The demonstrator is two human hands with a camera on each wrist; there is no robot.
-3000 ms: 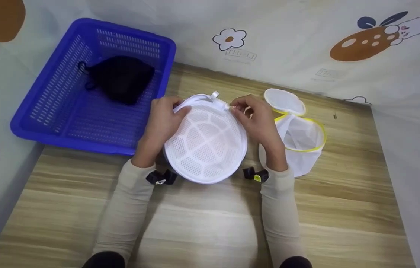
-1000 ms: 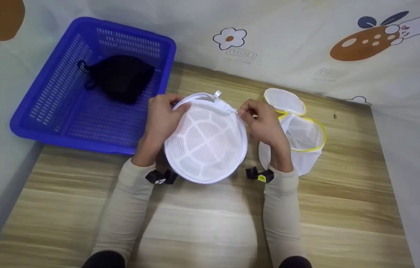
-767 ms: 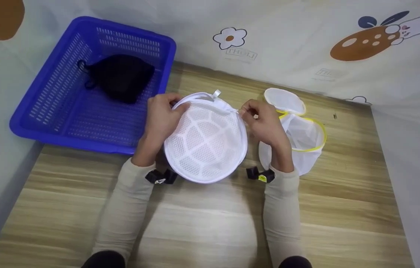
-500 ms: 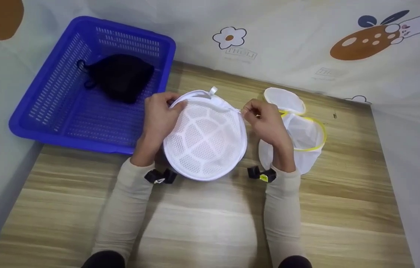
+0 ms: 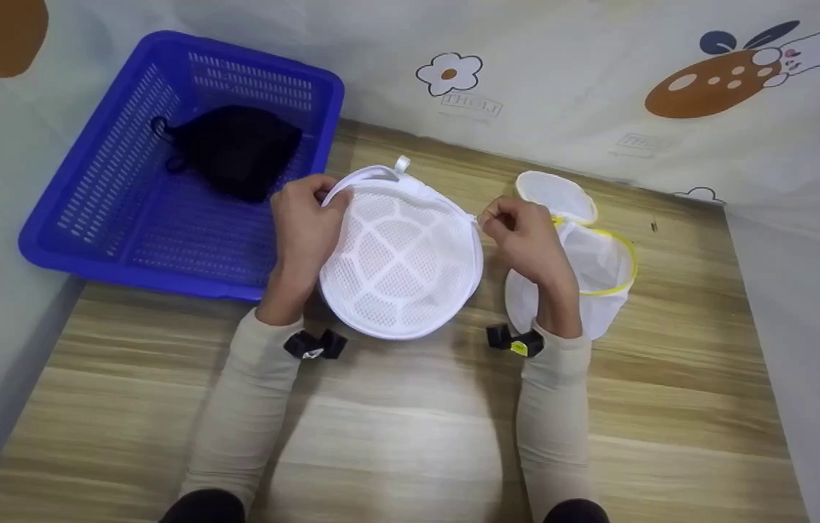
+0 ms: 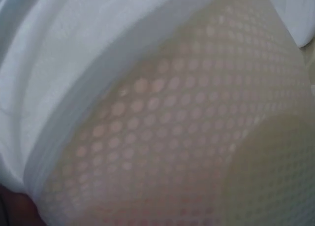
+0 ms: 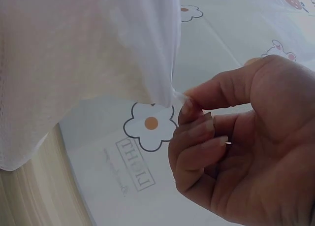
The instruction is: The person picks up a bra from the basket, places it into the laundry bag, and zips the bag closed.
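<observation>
A round white mesh laundry bag [image 5: 395,254] is held up between my hands in the head view, a small white loop standing on its top edge. At the upper left of the rim, my left hand [image 5: 308,229] pinches the edge, thumb on the front. My right hand [image 5: 529,236] pinches a small white zipper pull at the bag's right edge. The right wrist view shows that pull between thumb and forefinger of the right hand [image 7: 251,132], the other fingers curled. Mesh of the laundry bag [image 6: 182,122] fills the left wrist view, hiding most of the left hand.
On the left stands a blue plastic basket [image 5: 192,280] holding a black cloth pouch with cord loops [image 5: 239,152]. A white mesh bag with yellow trim [image 5: 602,305], its lid flipped up, stands just behind the right hand. Printed sheeting [image 5: 562,109] closes off the back.
My right hand has moved right and slightly down with the zipper pull. My left hand has shifted a little left and up, and the bag's top loop has moved left with it.
</observation>
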